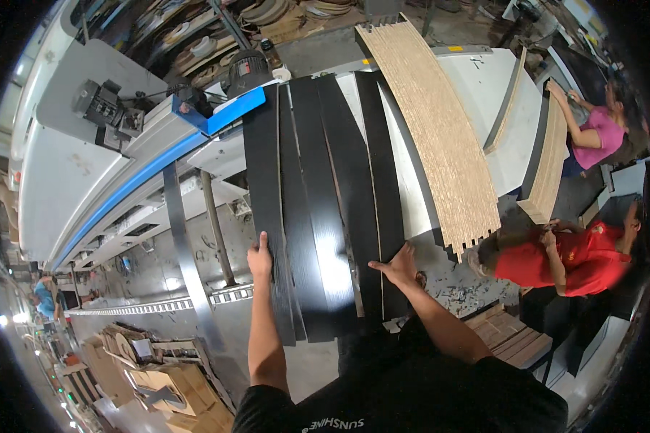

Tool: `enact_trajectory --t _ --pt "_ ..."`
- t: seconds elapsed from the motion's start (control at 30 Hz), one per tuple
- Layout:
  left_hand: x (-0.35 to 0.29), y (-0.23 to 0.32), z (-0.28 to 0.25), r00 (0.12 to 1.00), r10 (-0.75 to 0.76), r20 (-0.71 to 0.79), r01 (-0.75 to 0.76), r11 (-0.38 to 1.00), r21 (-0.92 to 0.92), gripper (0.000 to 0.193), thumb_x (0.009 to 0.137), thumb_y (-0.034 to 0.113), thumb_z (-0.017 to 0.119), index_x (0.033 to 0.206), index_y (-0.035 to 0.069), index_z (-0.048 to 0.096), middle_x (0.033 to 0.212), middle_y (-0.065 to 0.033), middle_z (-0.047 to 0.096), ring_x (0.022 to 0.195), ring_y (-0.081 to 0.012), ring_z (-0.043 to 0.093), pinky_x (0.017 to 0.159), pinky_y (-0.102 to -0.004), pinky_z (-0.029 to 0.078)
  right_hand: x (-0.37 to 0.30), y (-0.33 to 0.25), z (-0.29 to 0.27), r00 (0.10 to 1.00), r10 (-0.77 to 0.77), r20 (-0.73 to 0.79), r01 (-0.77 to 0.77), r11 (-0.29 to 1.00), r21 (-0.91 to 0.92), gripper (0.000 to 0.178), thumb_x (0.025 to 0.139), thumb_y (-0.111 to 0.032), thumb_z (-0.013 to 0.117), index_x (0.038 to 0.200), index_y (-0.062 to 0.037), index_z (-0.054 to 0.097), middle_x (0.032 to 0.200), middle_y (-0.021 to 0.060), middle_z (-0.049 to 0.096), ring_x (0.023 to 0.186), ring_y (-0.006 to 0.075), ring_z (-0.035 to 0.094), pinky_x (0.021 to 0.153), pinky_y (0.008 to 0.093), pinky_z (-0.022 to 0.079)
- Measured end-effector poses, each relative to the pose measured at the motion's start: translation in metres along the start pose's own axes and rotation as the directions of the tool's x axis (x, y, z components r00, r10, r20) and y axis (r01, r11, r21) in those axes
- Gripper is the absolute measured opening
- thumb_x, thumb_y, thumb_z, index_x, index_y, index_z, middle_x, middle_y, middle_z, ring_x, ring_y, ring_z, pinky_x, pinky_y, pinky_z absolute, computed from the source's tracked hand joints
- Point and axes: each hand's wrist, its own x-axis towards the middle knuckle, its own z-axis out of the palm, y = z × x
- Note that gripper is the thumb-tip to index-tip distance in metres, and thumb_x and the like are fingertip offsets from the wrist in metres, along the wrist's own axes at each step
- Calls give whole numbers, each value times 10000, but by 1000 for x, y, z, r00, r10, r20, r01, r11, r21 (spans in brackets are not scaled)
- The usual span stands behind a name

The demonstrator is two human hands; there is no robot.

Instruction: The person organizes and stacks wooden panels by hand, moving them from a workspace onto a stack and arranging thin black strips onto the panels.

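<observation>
Several long black boards (343,180) lie side by side in front of me, with narrow gaps between them and a bright reflection near their lower part. My left hand (260,260) grips the outer edge of the leftmost black board, thumb lying along its top face. At the right edge of the set, my right hand (399,268) presses its thumb on the outermost board. The rest of its fingers reach round the side and are partly hidden. The far ends of the boards rest on a white machine table, close to a blue guide bar (238,110).
A stack of pale wood-grain strips (440,137) leans across the table at right. Two people stand further right, one in a pink shirt (601,137), one in a red shirt (570,260), around another pale stack (545,173). A roller rail (231,295) and wood pieces (177,386) are at lower left.
</observation>
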Motion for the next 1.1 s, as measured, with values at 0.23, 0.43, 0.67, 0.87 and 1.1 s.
enact_trajectory --t 0.23,0.43,0.67,0.87,1.1 --pt "-33 40 7 999 32 33 -31 999 -10 969 932 747 646 1256 -165 653 1231 -315 708 1164 -398 674 1047 -459 490 10 25 -19 996 -26 79 22 998 62 1301 663 -482 986 1555 114 250 1504 331 443 1425 479 454 1186 530 409" --pt "-51 61 41 990 120 77 -127 988 93 1040 920 733 674 1405 -180 559 1374 -388 625 1331 -459 606 1140 -458 444 12 30 -23 993 28 117 -31 999 30 1296 729 -432 945 1580 149 158 1553 367 377 1460 497 419 1181 516 430" --pt "-46 61 57 984 -23 175 52 985 -164 1071 842 696 802 1396 -187 560 1405 -304 637 1333 -367 609 1125 -425 456 -5 15 -33 999 -5 -48 7 998 55 1214 714 -385 924 1585 100 231 1484 341 452 1312 504 559 1061 538 522" --pt "-76 89 44 949 -112 296 181 960 -216 1227 830 760 766 1508 -204 423 1521 -351 524 1405 -413 545 1166 -447 427 -27 35 -53 983 -18 -184 22 1000 18 1130 719 -386 919 1559 77 321 1429 296 520 1275 499 584 1039 534 532" --pt "-71 102 84 971 30 238 17 981 -193 1210 823 782 750 1475 -198 472 1498 -382 531 1450 -429 502 1205 -434 378 -34 34 -21 969 -158 -192 166 986 28 1166 752 -436 911 1600 77 297 1554 348 435 1420 508 465 1196 508 416"
